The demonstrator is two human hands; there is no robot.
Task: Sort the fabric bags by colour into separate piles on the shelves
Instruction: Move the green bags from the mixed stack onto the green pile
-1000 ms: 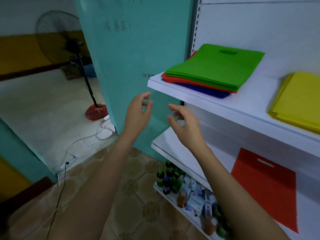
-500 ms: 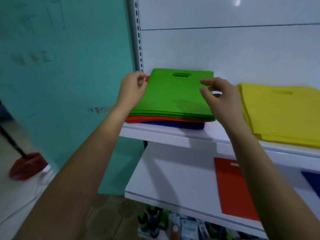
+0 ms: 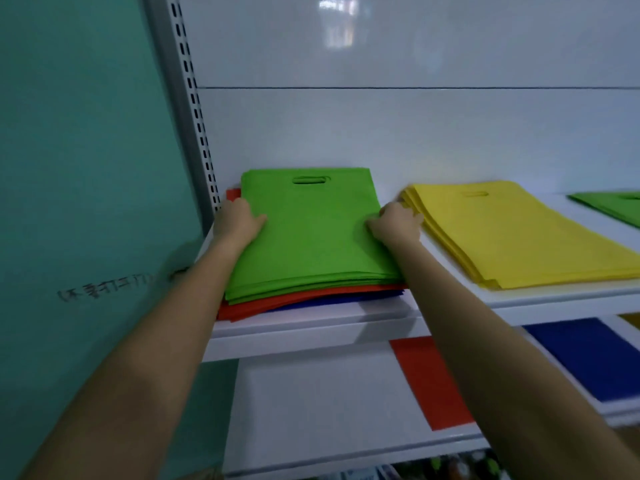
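Note:
A mixed stack lies at the left end of the upper shelf: green bags on top, red bags under them, a blue one at the bottom. My left hand grips the green bags' left edge, thumb on top. My right hand grips their right edge the same way. A yellow pile lies just right of that hand. More green bags sit at the far right.
On the lower shelf lie a red bag and a blue bag; a yellow corner shows at the right edge. A teal wall and slotted upright bound the shelves on the left. Small bottles stand below.
Both hands rose from in front of the shelf to the mixed stack and closed on the green bags' side edges. The view swung right and nearer to the shelves.

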